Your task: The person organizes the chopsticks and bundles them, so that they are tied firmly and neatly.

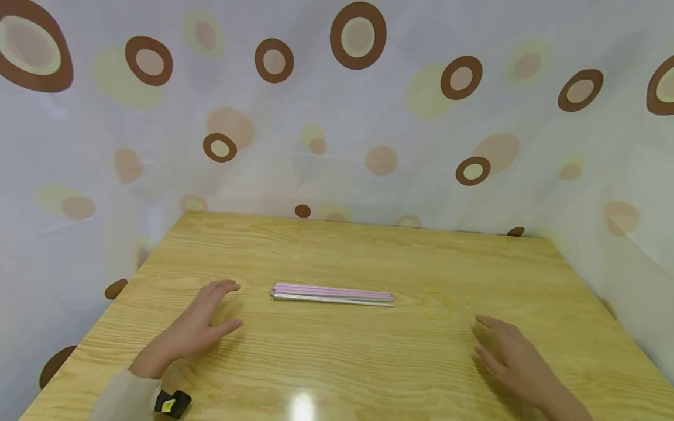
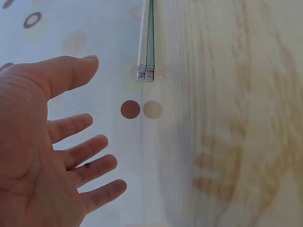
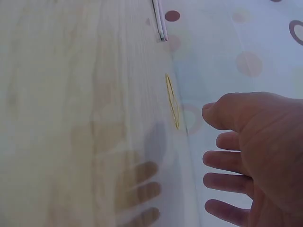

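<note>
Several slim pencils (image 1: 333, 293), pink and silvery, lie side by side on the wooden table, with metal-looking ends (image 2: 146, 73) facing left. To their right a thin yellow rubber band (image 1: 435, 305) forms a loose ring, flat on the tabletop. My left hand (image 1: 197, 327) is held over the table left of the pencils, fingers spread and apart from them. On the other side my right hand (image 1: 513, 359) hovers near the rubber band, thumb and fingers parted. Neither palm, as the left wrist view and right wrist view show, has anything in it.
The wooden table (image 1: 326, 362) has a pale curtain (image 1: 337, 117) with brown and beige circles behind it and along both sides. A black strap with a yellow mark (image 1: 168, 404) sits by the left sleeve (image 1: 123, 397). Light glares off the front of the tabletop.
</note>
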Tool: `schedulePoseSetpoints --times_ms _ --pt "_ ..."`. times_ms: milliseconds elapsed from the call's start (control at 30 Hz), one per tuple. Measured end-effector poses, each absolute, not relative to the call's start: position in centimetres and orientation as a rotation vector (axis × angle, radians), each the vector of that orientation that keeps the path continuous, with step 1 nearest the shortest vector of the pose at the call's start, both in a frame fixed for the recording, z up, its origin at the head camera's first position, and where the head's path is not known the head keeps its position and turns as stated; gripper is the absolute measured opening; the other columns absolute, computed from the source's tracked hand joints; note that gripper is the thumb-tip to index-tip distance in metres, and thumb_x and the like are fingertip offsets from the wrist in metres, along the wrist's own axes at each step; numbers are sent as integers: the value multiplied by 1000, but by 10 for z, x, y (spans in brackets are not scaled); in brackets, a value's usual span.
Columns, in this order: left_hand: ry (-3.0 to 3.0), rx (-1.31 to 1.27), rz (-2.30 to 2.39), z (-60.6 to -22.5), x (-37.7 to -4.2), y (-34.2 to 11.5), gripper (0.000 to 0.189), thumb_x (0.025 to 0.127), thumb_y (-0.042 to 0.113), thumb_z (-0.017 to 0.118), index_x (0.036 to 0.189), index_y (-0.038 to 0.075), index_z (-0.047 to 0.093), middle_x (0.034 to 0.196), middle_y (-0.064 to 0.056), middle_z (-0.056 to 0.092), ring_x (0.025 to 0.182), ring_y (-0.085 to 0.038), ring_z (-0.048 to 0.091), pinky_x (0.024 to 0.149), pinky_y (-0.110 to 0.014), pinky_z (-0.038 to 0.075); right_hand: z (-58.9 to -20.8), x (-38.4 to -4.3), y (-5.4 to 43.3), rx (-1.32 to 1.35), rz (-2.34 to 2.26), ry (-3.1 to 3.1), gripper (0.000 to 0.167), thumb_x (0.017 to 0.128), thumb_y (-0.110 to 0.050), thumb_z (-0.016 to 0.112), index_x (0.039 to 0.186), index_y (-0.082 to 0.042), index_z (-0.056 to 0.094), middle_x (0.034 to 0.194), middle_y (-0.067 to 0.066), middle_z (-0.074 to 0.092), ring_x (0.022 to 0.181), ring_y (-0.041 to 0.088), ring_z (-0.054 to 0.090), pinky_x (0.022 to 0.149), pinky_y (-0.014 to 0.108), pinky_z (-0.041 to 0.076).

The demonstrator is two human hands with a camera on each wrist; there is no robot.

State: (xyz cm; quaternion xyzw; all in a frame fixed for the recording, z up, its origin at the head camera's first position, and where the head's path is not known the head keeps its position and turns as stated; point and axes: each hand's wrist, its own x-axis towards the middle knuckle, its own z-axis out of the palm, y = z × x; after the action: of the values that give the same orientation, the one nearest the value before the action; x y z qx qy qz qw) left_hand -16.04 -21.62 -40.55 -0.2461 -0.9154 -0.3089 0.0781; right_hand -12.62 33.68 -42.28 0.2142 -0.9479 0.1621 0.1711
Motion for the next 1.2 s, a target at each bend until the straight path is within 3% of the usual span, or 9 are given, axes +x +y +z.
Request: schedulePoseSetpoints --times_ms 233,533,933,1200 --pt "-2762 -764 -947 -411 -165 -210 55 89 20 69 132 -5 45 135 -23 45 126 -41 42 98 -58 38 -417 -129 329 673 401 -2671 54 78 -6 77 125 3 53 119 18 60 102 36 59 76 53 49" --pt "-2809 -756 -938 -406 -175 -200 52 90 18 68 132 -3 45 136 -22 44 128 -41 40 101 -58 36 -415 -137 322 622 372 -2713 54 78 -10 77 126 -4 54 118 15 62 105 33 56 77 57 37" --pt "-2857 -755 -920 -401 -177 -205 57 86 13 71 134 -4 45 139 -25 44 130 -44 39 102 -59 35 -403 -156 310 635 453 -2768 56 84 -11 74 132 3 48 122 23 58 109 42 54 76 63 40" --pt "-2870 -740 -896 -403 -182 -202 56 88 16 70 135 -1 46 139 -24 45 130 -43 40 102 -59 35 -405 -164 296 701 463 -2772 53 84 -9 73 131 3 50 124 21 59 111 40 55 79 62 41"
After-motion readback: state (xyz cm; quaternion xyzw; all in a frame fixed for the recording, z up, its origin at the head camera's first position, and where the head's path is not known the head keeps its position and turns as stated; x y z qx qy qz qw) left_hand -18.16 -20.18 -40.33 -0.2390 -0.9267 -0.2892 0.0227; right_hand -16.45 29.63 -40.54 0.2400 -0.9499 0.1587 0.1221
